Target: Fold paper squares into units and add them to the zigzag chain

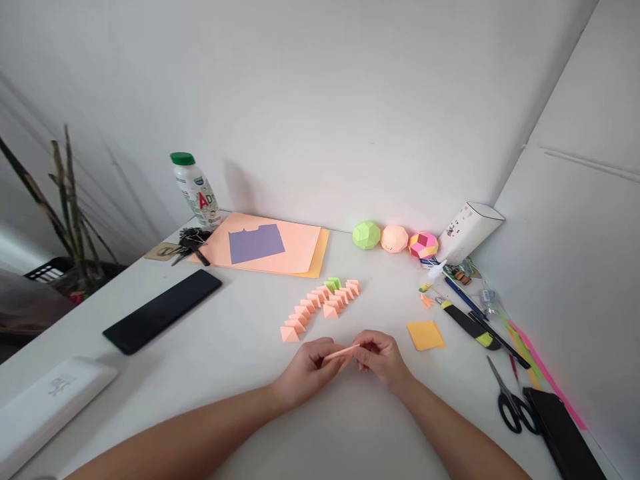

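Between my two hands is a small folded piece of peach paper (343, 353), held just above the white table. My left hand (311, 370) pinches its left end between thumb and fingers. The fingertips of my right hand (383, 359) close on its right end. Just beyond my hands stand two slanting rows of folded peach paper pieces (307, 303), with a few green folded pieces (332, 284) at the far end. To the right of my right hand lies a stack of square orange paper (426, 335).
Peach sheets (260, 227) with a purple paper (256, 244), a bottle (196, 190), keys (193, 241) and a black phone (163, 311) lie left. Paper balls (367, 235) line the wall. A cutter (467, 325) and scissors (507, 400) lie right.
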Motion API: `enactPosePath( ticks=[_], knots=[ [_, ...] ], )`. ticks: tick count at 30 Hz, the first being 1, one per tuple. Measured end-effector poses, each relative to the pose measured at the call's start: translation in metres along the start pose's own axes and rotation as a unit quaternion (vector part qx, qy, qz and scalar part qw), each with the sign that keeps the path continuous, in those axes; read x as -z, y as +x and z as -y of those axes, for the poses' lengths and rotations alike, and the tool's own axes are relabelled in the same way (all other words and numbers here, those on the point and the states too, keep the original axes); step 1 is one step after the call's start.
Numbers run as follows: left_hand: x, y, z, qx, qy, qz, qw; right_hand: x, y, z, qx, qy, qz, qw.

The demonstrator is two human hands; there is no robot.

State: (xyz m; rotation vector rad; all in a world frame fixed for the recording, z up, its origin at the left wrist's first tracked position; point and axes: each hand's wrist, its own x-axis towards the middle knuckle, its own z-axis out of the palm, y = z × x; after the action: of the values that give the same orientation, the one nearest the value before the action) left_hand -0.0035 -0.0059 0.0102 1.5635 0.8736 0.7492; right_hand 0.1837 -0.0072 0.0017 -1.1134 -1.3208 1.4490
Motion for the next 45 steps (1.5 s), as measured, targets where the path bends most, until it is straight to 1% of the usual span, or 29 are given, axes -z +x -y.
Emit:
enactPosePath(
  ticks=[7, 15, 23, 28, 38, 41, 43, 45],
  knots=[
    [0.001, 0.000, 0.000, -0.003, 0.004, 0.008, 1.000, 0.001, 0.000, 0.000, -0.001, 0.025, 0.011, 1.000],
    [0.000, 0.000, 0.004, -0.003, 0.007, 0.001, 1.000, 0.002, 0.001, 0.000, 0.001, 0.034, 0.014, 0.999],
    [0.001, 0.000, 0.004, -0.003, 0.011, 0.002, 1.000, 0.002, 0.001, 0.002, 0.005, 0.025, 0.016, 1.000],
    [0.000, 0.000, 0.003, 0.001, 0.008, 0.000, 1.000, 0.002, 0.000, 0.003, 0.006, 0.001, 0.011, 1.000],
    [0.000, 0.001, -0.002, 0.014, -0.020, -0.016, 1.000, -0.002, -0.006, 0.004, 0.031, -0.028, 0.020, 0.999],
    [-0.001, 0.001, -0.001, 0.005, -0.028, -0.007, 1.000, -0.006, -0.009, 0.002, 0.070, -0.054, 0.028, 0.996],
    [-0.001, 0.001, -0.001, 0.001, -0.045, -0.002, 0.999, -0.008, -0.009, 0.001, 0.097, -0.087, 0.021, 0.991],
    [-0.001, 0.000, 0.000, 0.000, -0.071, -0.002, 0.997, -0.010, -0.009, 0.001, 0.102, -0.107, 0.009, 0.989]
  ],
)
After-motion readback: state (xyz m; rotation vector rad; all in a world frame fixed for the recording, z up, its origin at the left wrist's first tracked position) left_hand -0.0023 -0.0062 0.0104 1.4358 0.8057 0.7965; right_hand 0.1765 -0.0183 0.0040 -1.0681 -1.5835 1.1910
